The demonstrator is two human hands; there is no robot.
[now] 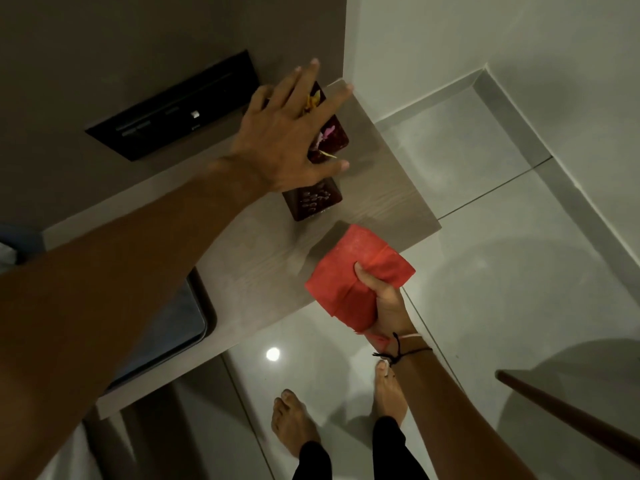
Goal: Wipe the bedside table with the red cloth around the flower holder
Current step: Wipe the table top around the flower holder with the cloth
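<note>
Wood-grain bedside table [363,188] vs grey wall, glossy tile floor [485,306]; right hand [384,303] grips red cloth [349,271], left hand [287,133] splayed over flower holder [332,133].

No readable text, labels, brands or numbers anywhere I look. The black wall panel [173,109] at upper left has a small white mark and faint grey strips, too blurred to read. The dark holder [313,199] under my hand shows only a pale embossed pattern, not lettering.
</note>
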